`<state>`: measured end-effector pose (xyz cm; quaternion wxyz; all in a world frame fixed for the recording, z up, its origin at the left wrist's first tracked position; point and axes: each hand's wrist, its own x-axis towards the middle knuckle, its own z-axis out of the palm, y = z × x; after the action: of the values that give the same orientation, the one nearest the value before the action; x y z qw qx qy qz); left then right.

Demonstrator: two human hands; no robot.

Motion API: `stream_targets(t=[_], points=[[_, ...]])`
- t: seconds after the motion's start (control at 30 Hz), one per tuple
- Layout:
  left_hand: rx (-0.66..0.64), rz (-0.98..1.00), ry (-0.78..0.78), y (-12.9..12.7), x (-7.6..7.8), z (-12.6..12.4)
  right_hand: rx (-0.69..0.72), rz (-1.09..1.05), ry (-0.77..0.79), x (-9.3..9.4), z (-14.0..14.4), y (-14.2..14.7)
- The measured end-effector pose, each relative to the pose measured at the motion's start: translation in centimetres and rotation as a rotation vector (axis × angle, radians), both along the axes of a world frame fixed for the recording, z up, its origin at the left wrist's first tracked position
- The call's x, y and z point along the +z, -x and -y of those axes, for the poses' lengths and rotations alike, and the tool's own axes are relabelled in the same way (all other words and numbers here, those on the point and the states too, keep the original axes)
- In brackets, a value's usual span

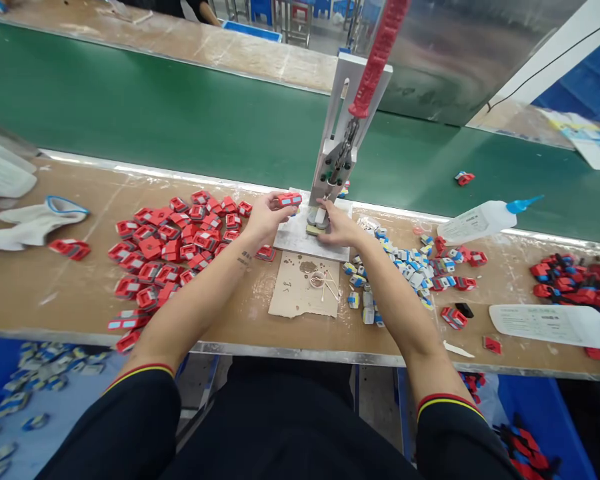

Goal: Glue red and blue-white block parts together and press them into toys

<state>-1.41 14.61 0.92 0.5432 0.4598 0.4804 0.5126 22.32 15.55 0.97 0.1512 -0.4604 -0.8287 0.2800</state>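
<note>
The left hand (264, 217) pinches a red part (289, 199) just left of the press (336, 160); the right hand (338, 227) grips a small piece (321, 217) at its base. No writing is legible.

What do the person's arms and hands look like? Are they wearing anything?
Both hands, left hand and right hand, are bare, no gloves. Short black sleeves end in red and yellow trim. The left forearm has a small dark marking near the wrist.

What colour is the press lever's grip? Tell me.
Red: the ribbed handle grip on the small metal hand press, seen in the head view.
</note>
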Motion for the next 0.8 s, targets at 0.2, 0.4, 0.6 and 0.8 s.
stream_targets(t=[0.2,0.4,0.6,0.8], points=[[-0.006,-0.001,-0.136,-2.2,-0.1,-0.1,0.029,-0.030,0.028,0.3,0.4,0.0],[-0.015,-0.034,-0.179,-2.8,-0.2,-0.3,0.020,-0.069,0.025,0.2,0.5,0.2],[0.032,0.033,-0.164,-1.4,-0.2,0.0,-0.102,-0.029,-0.053,-0.1,0.7,0.3],[0.089,0.004,-0.174,0.3,-0.2,0.0,-0.263,-0.072,-0.004,0.3,2.0,-2.8]])
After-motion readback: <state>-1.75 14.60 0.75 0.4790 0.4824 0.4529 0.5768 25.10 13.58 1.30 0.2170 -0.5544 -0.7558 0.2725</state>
